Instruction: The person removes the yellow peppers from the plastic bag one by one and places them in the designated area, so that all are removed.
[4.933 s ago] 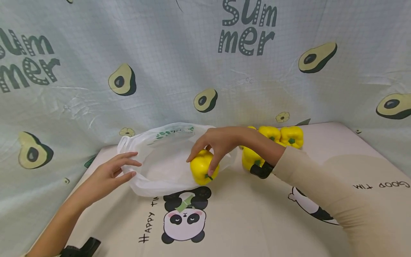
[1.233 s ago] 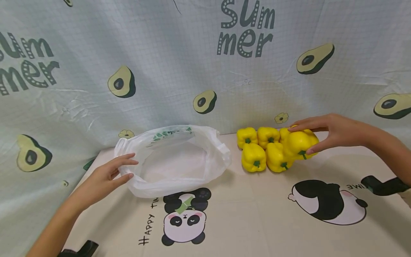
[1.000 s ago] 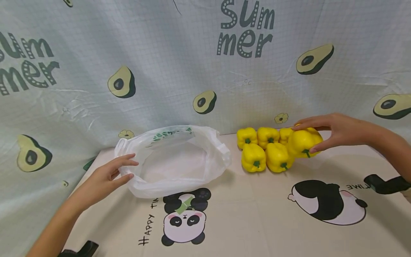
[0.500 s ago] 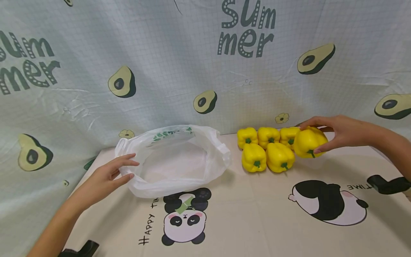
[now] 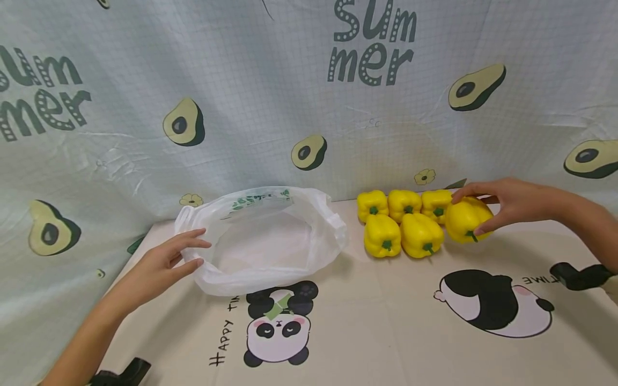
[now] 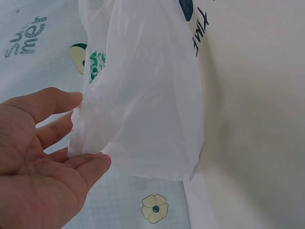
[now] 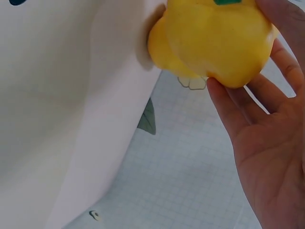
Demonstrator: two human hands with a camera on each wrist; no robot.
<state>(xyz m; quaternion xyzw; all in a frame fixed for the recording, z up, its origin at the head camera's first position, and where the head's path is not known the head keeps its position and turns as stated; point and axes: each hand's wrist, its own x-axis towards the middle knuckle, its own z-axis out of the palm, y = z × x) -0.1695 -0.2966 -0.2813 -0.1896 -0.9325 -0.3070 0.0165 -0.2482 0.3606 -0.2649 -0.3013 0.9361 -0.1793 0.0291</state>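
Note:
My right hand (image 5: pixel 519 203) holds a yellow bell pepper (image 5: pixel 465 219) between thumb and fingertips, its green stem towards me. The held pepper overlaps the right end of a group of yellow bell peppers (image 5: pixel 421 236). In the right wrist view, another pepper (image 7: pixel 164 47) shows partly behind the held pepper (image 7: pixel 224 43). On the left, my left hand (image 5: pixel 166 262) rests at the rim of a white plastic bag (image 5: pixel 270 276), fingers spread and fairly straight. Its fingertips touch the bag's edge (image 6: pixel 90 129) in the left wrist view, one finger partly hidden behind the plastic. The bag's mouth stands wide.
The pepper group stands in two rows near the table's back edge. Behind it hangs a pale curtain (image 5: pixel 260 107) printed with avocados. The tablecloth (image 5: pixel 376 321) bears panda pictures and lettering. Black wrist straps (image 5: pixel 579 276) show at both arms.
Earlier my right hand held a yellow bell pepper at the bag's mouth. It has since carried a pepper right of the group, shifting right and then lower. My left hand stays at the bag.

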